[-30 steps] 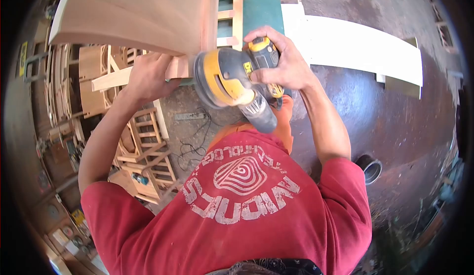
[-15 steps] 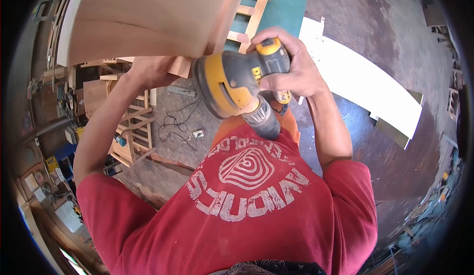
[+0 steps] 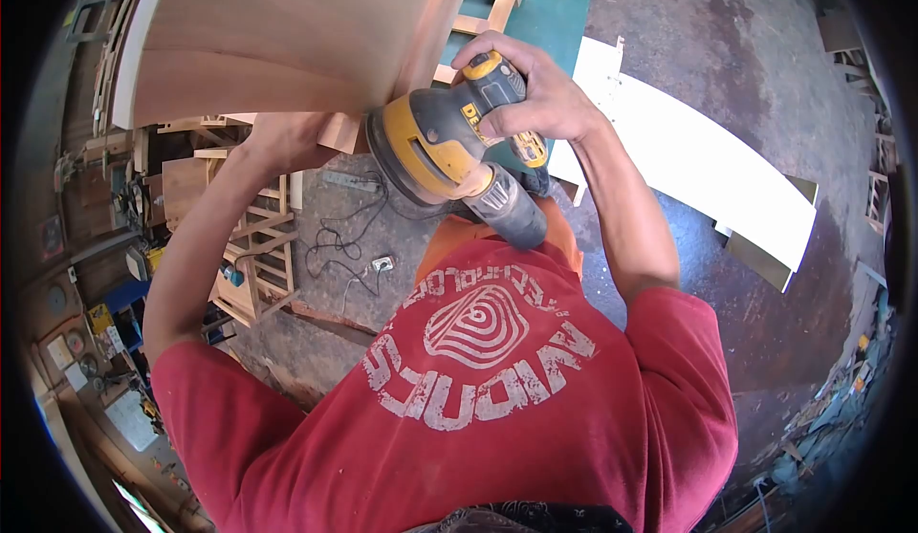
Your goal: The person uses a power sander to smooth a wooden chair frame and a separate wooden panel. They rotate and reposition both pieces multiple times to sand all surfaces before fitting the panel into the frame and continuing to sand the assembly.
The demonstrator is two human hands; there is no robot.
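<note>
A yellow and black power sander (image 3: 435, 141) is tilted on its side, its round pad against the edge of a large wooden panel piece (image 3: 277, 36). My right hand (image 3: 535, 88) is wrapped round the sander's grip. At the near end of the wooden piece, my left hand (image 3: 292, 141) holds its lower edge beside a light wood block end (image 3: 339, 133). The fingers of my left hand are partly hidden under the wood. A dark dust canister (image 3: 512, 213) sticks out from the sander toward my red shirt.
A long white curved panel (image 3: 708, 155) lies to the right. Wooden frames (image 3: 253, 265) stand at the left, near a cable and a socket (image 3: 382, 263) on the floor. A green surface (image 3: 550, 17) lies behind the sander. Tools and shelves line the far left.
My right hand and the sander have moved a little up and left along the wood edge. My left hand has stayed nearly in place.
</note>
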